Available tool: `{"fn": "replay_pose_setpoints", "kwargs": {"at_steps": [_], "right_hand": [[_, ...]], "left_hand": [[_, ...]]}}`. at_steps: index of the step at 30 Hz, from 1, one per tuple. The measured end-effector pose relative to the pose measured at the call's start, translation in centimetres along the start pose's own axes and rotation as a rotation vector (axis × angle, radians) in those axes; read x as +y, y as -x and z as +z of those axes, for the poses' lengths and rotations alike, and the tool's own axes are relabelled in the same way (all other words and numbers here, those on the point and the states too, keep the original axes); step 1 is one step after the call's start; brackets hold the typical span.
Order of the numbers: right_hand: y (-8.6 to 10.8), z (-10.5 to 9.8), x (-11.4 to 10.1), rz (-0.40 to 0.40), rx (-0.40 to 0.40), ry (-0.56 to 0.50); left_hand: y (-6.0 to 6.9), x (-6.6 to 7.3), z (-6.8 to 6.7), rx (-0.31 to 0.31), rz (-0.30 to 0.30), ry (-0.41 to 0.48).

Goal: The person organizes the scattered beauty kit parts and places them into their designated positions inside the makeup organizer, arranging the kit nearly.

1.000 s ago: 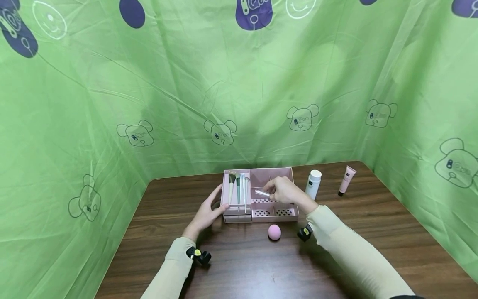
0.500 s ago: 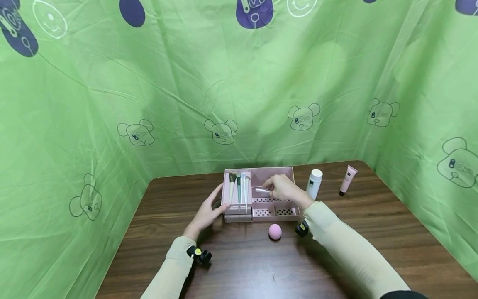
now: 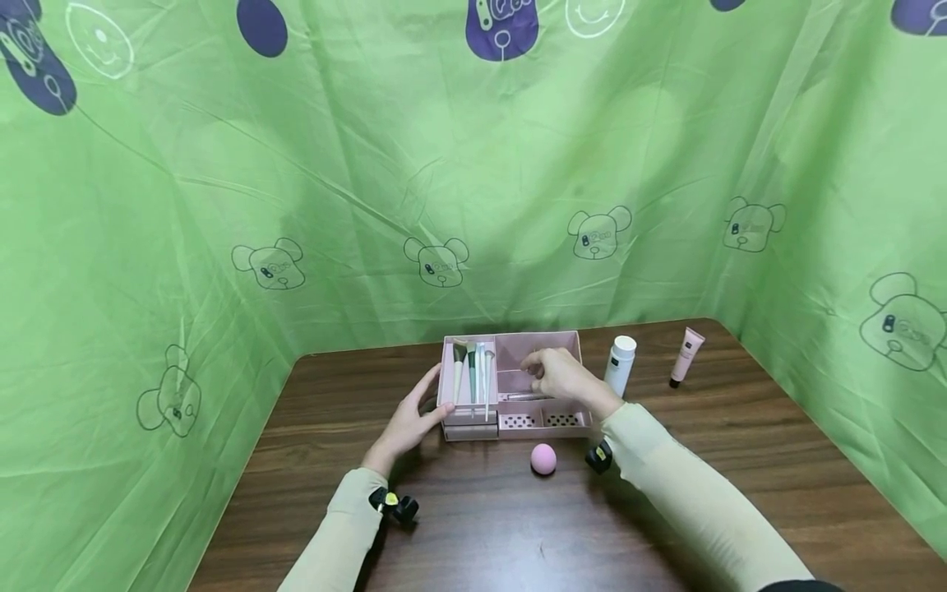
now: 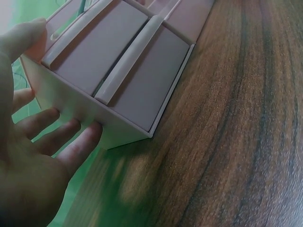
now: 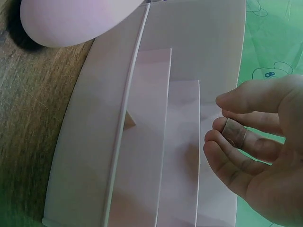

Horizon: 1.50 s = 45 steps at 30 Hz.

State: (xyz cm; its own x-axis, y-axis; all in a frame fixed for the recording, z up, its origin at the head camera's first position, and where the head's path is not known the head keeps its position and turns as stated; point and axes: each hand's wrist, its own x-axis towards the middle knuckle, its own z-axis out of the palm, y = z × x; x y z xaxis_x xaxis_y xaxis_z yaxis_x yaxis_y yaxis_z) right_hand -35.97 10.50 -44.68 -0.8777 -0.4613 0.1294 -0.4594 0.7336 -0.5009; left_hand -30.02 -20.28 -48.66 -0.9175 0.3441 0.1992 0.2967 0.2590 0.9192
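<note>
A pink makeup organizer (image 3: 510,360) stands near the table's back edge, with drawers at its left and compartments at its right. Several makeup brushes (image 3: 473,374) lie in its left top tray. My left hand (image 3: 405,419) rests on the organizer's left side, fingertips at the side wall and thumb over the top edge. A slim pale stick-like tube (image 3: 522,397) lies in a middle compartment; its exact kind is too small to tell. Just above that compartment, my right hand (image 3: 565,376) has loosely bent fingers and holds nothing, as the right wrist view shows.
A pink ball-shaped sponge (image 3: 543,460) sits in front of the organizer on the wooden table (image 3: 473,534). To the right stand a white bottle (image 3: 621,365) and a pink tube (image 3: 686,358) with a black cap. Green cloth hangs behind and at both sides.
The slim pale tube was in my right fingers and has been let go into the middle compartment. My right hand stays over the organizer; my left hand has not moved.
</note>
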Motion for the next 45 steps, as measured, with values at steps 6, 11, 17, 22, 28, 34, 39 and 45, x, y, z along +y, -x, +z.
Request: {"fn": "replay_pose_setpoints", "kwargs": {"at_steps": [6,11,17,22,28,34,39,45], "right_hand": [[0.3,0.0,0.0,0.002,0.01,-0.015],[0.5,0.0,0.1,-0.005,0.02,-0.011],[0.7,0.0,0.1,-0.004,0.027,-0.019],[1.2,0.0,0.3,0.002,0.027,-0.038],[1.9,0.0,0.4,-0.006,0.026,-0.056],[2.5,0.0,0.2,-0.024,0.039,-0.053],[3.0,-0.1,-0.1,-0.003,0.044,-0.056],[3.5,-0.2,-0.3,-0.024,0.06,-0.045]], "left_hand": [[0.1,-0.2,0.0,-0.006,0.003,-0.001],[0.1,-0.1,0.1,-0.007,0.006,0.011],[0.1,-0.1,0.1,0.002,0.012,0.003],[0.1,0.0,0.1,0.002,0.015,0.002],[0.1,-0.1,0.1,0.0,0.016,0.004],[0.1,-0.1,0.1,0.001,0.018,0.011],[0.1,-0.2,0.1,-0.002,0.021,0.028],[0.1,0.0,0.1,0.002,0.019,0.019]]}}
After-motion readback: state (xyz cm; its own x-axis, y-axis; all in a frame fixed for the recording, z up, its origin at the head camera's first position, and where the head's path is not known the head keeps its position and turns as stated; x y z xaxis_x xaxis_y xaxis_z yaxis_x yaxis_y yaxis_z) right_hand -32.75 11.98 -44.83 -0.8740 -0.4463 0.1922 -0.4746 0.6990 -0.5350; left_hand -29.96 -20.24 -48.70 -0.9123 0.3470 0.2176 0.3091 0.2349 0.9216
